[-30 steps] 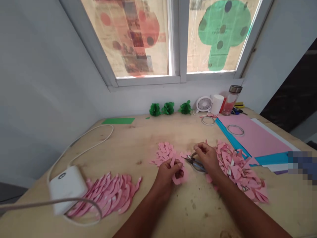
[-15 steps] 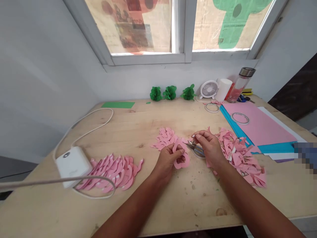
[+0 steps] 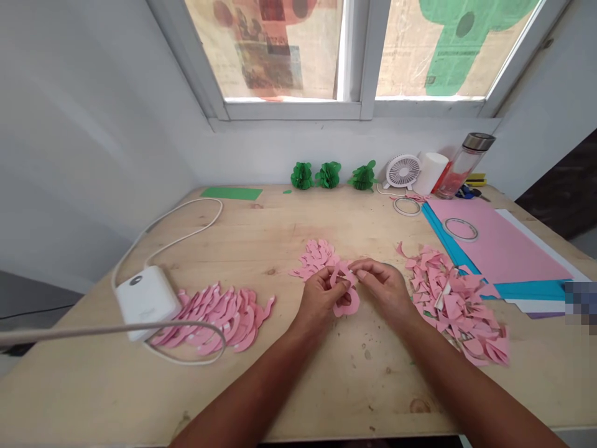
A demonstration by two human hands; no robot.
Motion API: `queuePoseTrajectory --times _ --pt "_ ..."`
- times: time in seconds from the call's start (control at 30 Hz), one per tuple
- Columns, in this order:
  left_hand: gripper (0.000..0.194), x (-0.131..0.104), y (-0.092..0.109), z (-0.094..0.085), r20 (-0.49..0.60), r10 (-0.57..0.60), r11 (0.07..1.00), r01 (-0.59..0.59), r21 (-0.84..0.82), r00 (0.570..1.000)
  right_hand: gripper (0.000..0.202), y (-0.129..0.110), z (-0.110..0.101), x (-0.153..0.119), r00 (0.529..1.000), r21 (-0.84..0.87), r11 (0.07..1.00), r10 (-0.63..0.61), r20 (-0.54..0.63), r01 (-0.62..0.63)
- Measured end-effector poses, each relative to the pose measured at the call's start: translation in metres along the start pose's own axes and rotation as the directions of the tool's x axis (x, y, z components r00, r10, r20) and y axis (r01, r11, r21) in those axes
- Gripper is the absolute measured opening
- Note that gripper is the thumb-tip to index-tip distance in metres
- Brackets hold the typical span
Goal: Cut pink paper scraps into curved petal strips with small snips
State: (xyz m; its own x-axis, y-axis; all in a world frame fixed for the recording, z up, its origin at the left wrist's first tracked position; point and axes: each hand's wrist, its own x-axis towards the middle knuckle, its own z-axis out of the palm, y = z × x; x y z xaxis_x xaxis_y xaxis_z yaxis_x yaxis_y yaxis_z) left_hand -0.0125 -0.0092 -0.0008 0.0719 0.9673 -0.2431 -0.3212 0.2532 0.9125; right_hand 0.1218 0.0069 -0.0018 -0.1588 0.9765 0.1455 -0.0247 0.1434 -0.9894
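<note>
My left hand (image 3: 318,298) pinches a curved pink paper cutout (image 3: 347,306) with a hole in its lower part, held up over the table. My right hand (image 3: 386,289) is closed at the cutout's upper right edge, thumb and fingertips together on the paper there. Any small piece between those fingertips is too small to make out. Just behind my left hand lies a small heap of pink paper cutouts (image 3: 316,256). Scissors seen earlier under my right hand are now mostly hidden by it.
Layered pink strips (image 3: 233,317) lie left, near a white box (image 3: 147,302) with a cable. Pink scraps (image 3: 459,305) are heaped right. Behind them are coloured sheets (image 3: 504,249) and tape rolls (image 3: 460,229). Green paper balls (image 3: 328,175), a fan (image 3: 403,172) and a bottle (image 3: 466,165) line the wall.
My right hand has moved left from above the scissors to the edge of the cutout. A tiny white piece at its fingertips no longer shows. The view has shifted slightly.
</note>
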Motion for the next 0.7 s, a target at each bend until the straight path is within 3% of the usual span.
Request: queuePoseTrajectory --times 0.13,0.53,0.7 --pt "0.019 -0.0007 -0.001 0.002 -0.001 -0.004 1.0 0.004 0.01 1.0 0.014 -0.0004 0.0025 0.0002 0.999 -0.012 1.0 -0.021 -0.025 0.021" --pt "0.026 -0.0039 0.002 0.0029 0.052 -0.069 0.997 0.07 -0.013 0.996 0.019 0.0071 0.0006 -0.0022 0.995 0.118 0.988 0.095 -0.004 -0.094" --pt "0.025 -0.0032 -0.0008 0.0035 0.045 -0.072 0.997 0.074 -0.03 0.996 0.018 0.0007 0.0019 -0.0029 0.999 0.04 0.998 0.048 0.015 -0.049"
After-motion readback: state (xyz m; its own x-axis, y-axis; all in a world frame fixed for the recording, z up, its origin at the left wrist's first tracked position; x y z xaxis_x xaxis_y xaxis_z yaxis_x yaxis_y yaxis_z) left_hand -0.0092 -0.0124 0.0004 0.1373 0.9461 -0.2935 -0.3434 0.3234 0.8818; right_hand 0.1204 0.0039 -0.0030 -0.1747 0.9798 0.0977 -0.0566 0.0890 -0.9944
